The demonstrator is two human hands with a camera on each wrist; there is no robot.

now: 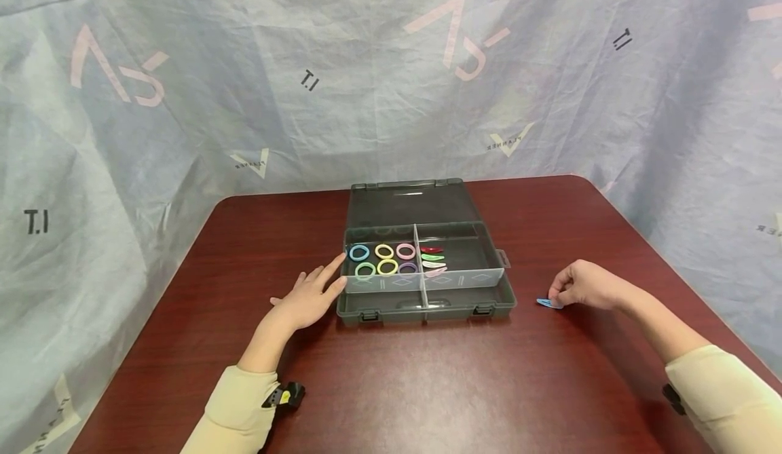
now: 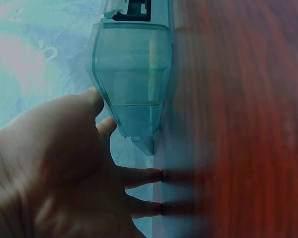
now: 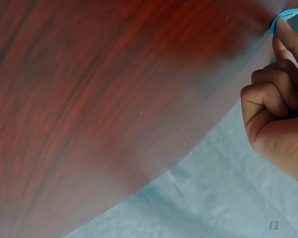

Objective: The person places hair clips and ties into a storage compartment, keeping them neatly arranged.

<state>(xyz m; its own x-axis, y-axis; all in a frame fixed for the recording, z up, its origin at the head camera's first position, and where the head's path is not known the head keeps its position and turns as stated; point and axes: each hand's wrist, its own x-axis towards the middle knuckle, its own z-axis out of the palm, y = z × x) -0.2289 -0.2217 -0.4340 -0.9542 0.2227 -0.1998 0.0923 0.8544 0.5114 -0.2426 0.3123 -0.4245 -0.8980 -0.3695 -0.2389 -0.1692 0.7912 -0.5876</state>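
A transparent grey storage box (image 1: pixel 400 315) with dividers stands on the table. Its left rear section holds several coloured hair ties (image 1: pixel 378 268); the section to the right holds a row of hair clips, among them a red clip (image 1: pixel 431 250) and a green clip (image 1: pixel 432 257). My left hand (image 1: pixel 308 301) touches the box's left side with thumb and forefinger, fingers spread; in the left wrist view, two other fingertips meet the tabletop. Right of the box, my right hand (image 1: pixel 583 286) pinches a blue hair clip (image 1: pixel 546 302) between thumb and forefinger, low at the tabletop; its other fingers are curled.
The box's lid (image 1: pixel 409 206) is folded back behind it. A latch tab (image 1: pixel 504 258) juts out on the right side. The reddish-brown table (image 1: pixel 427 386) ends at a hanging grey cloth (image 1: pixel 366 121) behind and at both sides.
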